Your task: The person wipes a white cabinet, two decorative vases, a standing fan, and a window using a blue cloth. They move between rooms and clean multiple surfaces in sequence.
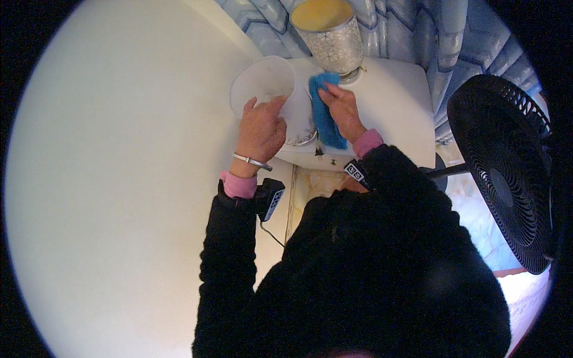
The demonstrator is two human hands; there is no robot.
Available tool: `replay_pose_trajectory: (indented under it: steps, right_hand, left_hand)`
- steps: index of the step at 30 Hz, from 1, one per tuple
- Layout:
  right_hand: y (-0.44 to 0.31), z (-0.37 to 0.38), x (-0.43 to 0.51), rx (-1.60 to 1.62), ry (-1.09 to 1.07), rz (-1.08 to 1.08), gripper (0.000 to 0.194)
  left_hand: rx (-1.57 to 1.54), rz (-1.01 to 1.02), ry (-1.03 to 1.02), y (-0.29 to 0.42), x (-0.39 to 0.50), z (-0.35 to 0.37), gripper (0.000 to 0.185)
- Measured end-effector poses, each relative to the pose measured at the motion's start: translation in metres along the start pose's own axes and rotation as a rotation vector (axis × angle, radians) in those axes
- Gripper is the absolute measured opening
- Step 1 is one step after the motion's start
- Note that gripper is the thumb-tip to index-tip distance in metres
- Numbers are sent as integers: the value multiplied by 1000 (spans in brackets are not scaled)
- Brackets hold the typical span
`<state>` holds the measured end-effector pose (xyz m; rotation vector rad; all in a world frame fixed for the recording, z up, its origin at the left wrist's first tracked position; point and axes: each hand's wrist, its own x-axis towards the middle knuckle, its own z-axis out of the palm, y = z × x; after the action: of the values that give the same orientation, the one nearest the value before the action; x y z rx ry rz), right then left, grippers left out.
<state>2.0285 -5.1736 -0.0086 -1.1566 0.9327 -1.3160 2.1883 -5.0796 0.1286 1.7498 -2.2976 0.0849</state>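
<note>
My left hand, with a silver bracelet at the wrist, grips the rim of a white lampshade-like container that leans towards the wall with its wide mouth up. A dark pattern shows near its lower end. In my right hand is a blue cloth, pinched at its upper part and hanging down beside the container. Just behind the cloth stands a table lamp with a patterned shade on a round base. All of these are on or over a white tabletop.
A white wall fills the left side. Blue patterned curtains hang behind the tabletop. To the right stands a black fan. Small dark fittings sit at the near edge, and a cable runs below my left sleeve.
</note>
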Motion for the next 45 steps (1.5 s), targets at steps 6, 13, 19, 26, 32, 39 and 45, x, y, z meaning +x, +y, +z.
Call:
replay_pose_trajectory:
  steps: [6, 13, 19, 26, 32, 39, 45]
  right_hand:
    - [-49, 6, 5, -73, -290, -144, 36]
    - [1, -13, -12, -301, -184, 206, 34]
    - [-26, 1, 34, -142, -222, -259, 38]
    - [32, -9, 14, -454, -258, 160, 36]
    - [7, -1, 29, -139, -187, 19, 39]
    - [24, 1, 38, -244, -341, -281, 38]
    - [55, -18, 8, -416, -213, 373, 27]
  left_hand:
    - [-119, -197, 123, 31, 24, 8, 32]
    - [-28, -128, 80, 18, 28, 17, 24]
    - [-209, 10, 48, -9, 22, 9, 21]
    - [-240, 109, 39, -21, 3, -4, 20]
    - [-237, 257, 47, -22, 4, -5, 18]
    - [-199, 231, 32, -27, 6, -2, 21]
    - [-242, 278, -41, -30, -3, -11, 22]
